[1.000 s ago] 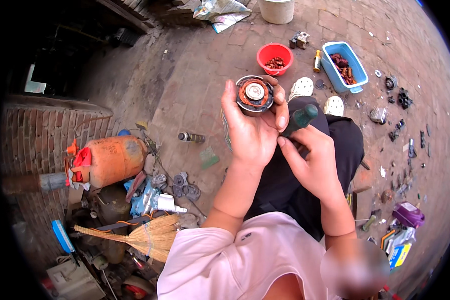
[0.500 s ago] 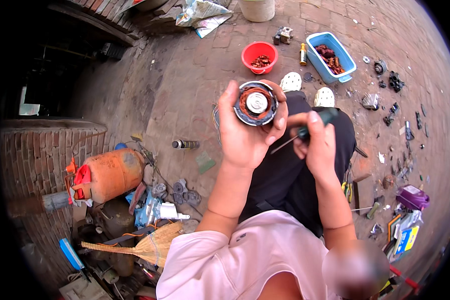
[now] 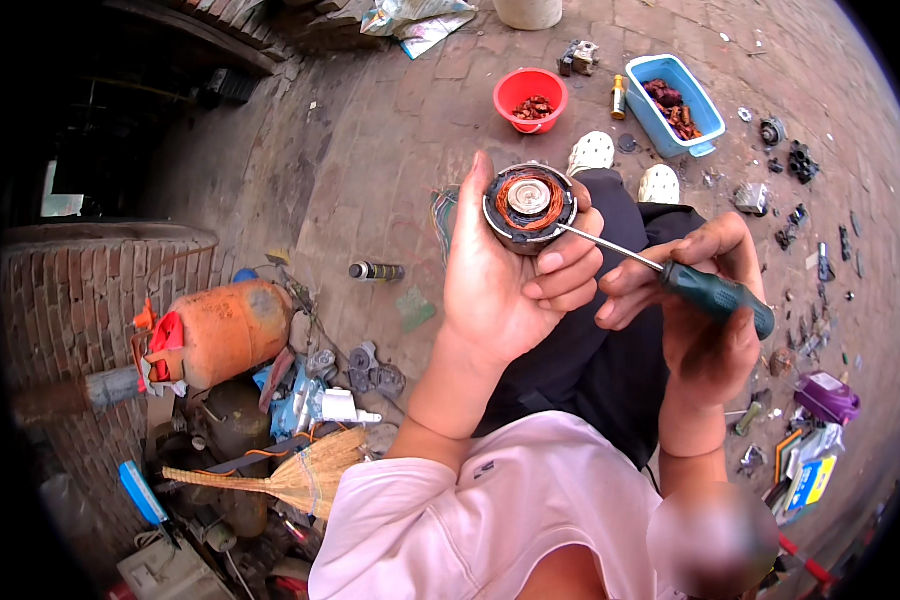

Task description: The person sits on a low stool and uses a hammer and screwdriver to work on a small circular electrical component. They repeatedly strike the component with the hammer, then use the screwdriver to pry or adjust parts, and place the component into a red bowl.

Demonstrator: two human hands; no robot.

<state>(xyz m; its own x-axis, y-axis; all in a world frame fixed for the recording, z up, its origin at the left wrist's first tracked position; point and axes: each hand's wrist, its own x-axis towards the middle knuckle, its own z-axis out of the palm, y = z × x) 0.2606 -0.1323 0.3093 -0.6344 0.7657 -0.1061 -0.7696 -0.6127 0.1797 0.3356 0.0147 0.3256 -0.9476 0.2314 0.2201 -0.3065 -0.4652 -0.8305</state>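
My left hand (image 3: 505,290) is wrapped around a round motor stator (image 3: 530,205) with copper windings and a pale metal centre, its wound face turned up. In my right hand (image 3: 705,300) is a screwdriver (image 3: 715,292) with a dark green handle, my fingers closed around it. The screwdriver's thin shaft points left, and its tip meets the lower right rim of the stator. Dark grime marks the fingers of my right hand. Both hands are above my black trousers (image 3: 590,370).
Ahead stand a red bucket (image 3: 515,92) and a blue tub (image 3: 705,112), both holding copper scraps. Motor parts (image 3: 800,160) lie scattered on the right. At left are an orange gas cylinder (image 3: 235,335), a straw broom (image 3: 315,475) and a spray can (image 3: 377,271).
My right hand has moved right and turned, bringing the screwdriver tip against the stator rim. My left hand has tilted the stator, so more of its side and the orange copper windings show.
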